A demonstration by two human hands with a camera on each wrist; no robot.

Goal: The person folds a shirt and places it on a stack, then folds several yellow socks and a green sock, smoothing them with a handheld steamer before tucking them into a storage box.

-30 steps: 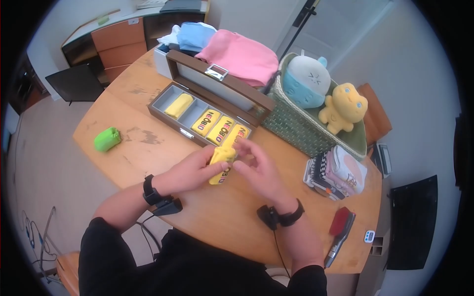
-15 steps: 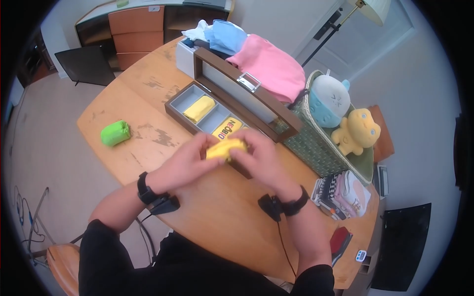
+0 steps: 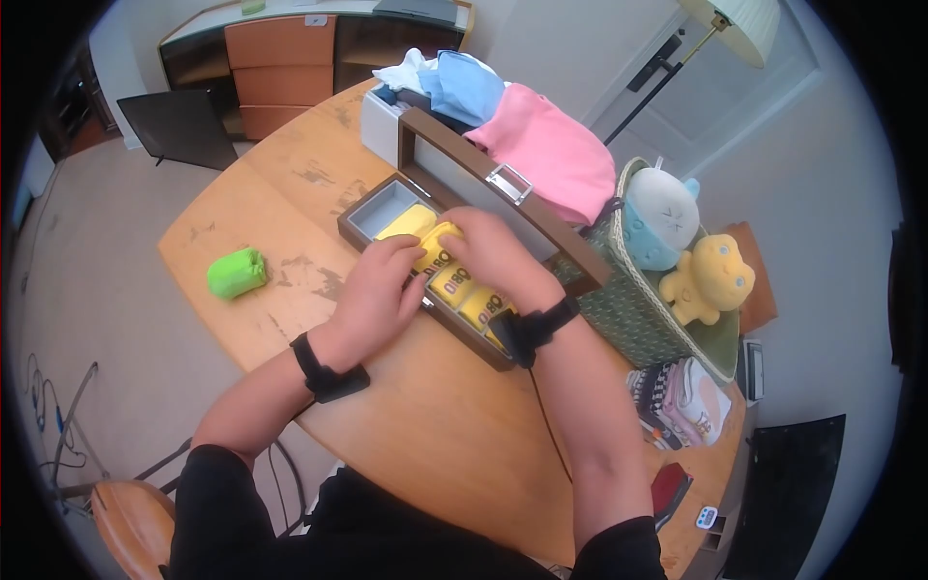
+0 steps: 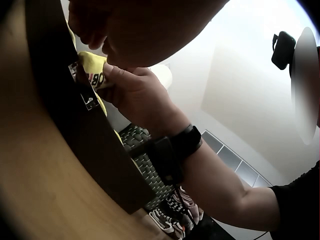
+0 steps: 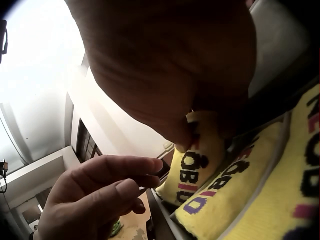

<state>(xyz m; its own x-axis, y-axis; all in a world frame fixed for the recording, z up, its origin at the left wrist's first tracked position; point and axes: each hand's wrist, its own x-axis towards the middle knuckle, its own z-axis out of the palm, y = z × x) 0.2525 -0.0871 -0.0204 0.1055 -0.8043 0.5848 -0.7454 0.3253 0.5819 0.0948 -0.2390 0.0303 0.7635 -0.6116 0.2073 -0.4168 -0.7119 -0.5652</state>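
A brown compartment box point(image 3: 471, 340) with its lid point(image 3: 454, 166) raised holds several rolled yellow socks with dark and coloured lettering. My right hand point(image 3: 495, 259) reaches over the box and pinches one rolled yellow sock point(image 5: 187, 175) between thumb and fingers, low in a middle compartment. On the front side, my left hand point(image 3: 375, 298) has its fingers loosely bent beside that sock and grips nothing. A plain-looking yellow roll point(image 3: 410, 221) lies to the left, and a lettered roll point(image 3: 450, 283) sits just to the right. The right wrist hides part of the far-right rolls.
A green rolled bundle point(image 3: 237, 274) lies on the table's left. Behind the lid are a white bin point(image 3: 380, 128) and pink cloth point(image 3: 551, 150). A woven basket point(image 3: 633, 314) with two plush toys, folded clothes point(image 3: 681, 404) and a red-headed brush point(image 3: 669, 486) stand at right.
The yellow sock roll went from both hands above the table's front into a middle compartment of the box. The left hand let go of it; the right hand moved out over the box.
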